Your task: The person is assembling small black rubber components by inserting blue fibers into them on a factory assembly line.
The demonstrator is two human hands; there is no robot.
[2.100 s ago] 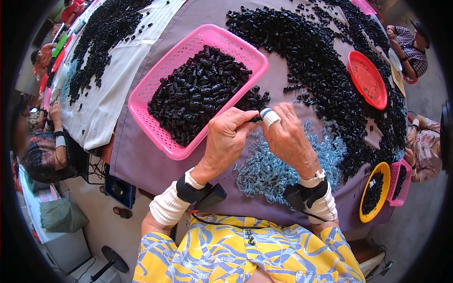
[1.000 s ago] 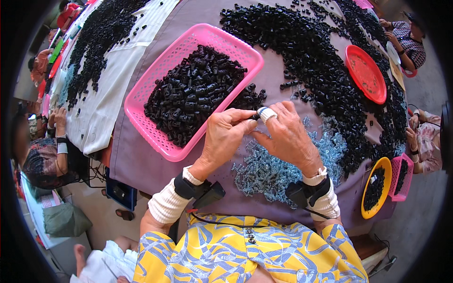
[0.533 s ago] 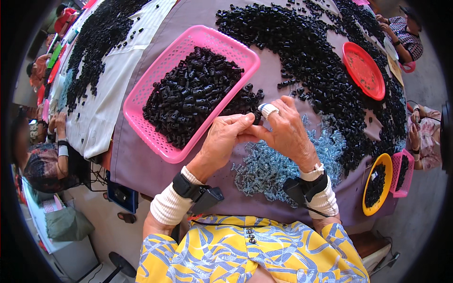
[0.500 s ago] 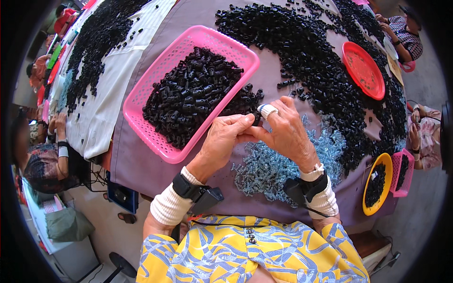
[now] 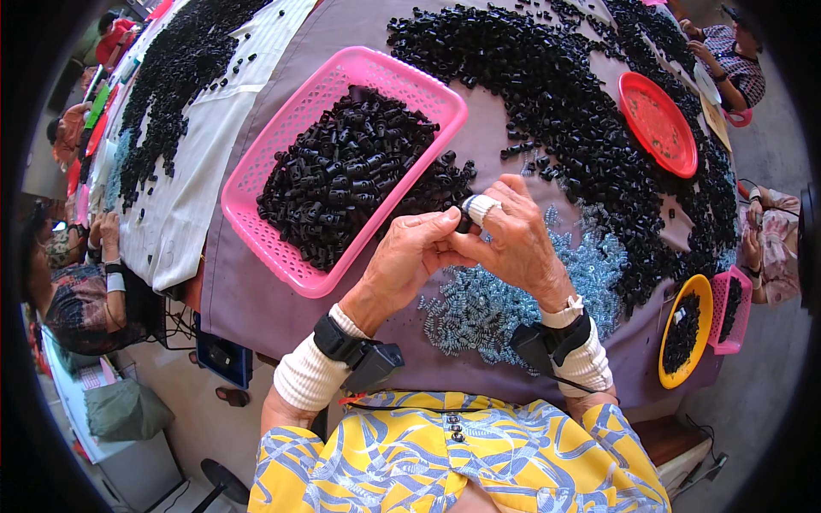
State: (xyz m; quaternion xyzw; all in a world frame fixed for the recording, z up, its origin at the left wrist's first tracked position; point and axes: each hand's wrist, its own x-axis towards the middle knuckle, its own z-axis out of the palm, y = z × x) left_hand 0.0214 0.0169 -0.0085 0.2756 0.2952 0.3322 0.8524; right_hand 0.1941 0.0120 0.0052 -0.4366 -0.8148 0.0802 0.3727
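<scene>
My left hand (image 5: pixel 400 261) and my right hand (image 5: pixel 518 239) meet over the table, fingertips pinched together around a small black plastic part (image 5: pixel 464 222). Most of that part is hidden by the fingers; it resembles the cord-lock pieces lying about. White tape wraps one finger of my right hand. Beneath and beside the right hand spreads a heap of small bluish metal springs (image 5: pixel 479 316). Left of my hands stands a pink basket (image 5: pixel 312 282) filled with black cord-lock pieces (image 5: pixel 342 184), and more black pieces (image 5: pixel 445 184) lie against its right side.
A large pile of black parts (image 5: pixel 547 111) curves across the purple cloth (image 5: pixel 256 299). A red tray (image 5: pixel 654 120), a yellow dish (image 5: pixel 701 329) and a small pink basket (image 5: pixel 742 295) sit to the right. Other people work at both sides; another covered table (image 5: pixel 184 231) stands left.
Both hands stay pinched together at nearly the same spot, with only a slight shift of the fingers around the black part. The basket and heaps are unchanged.
</scene>
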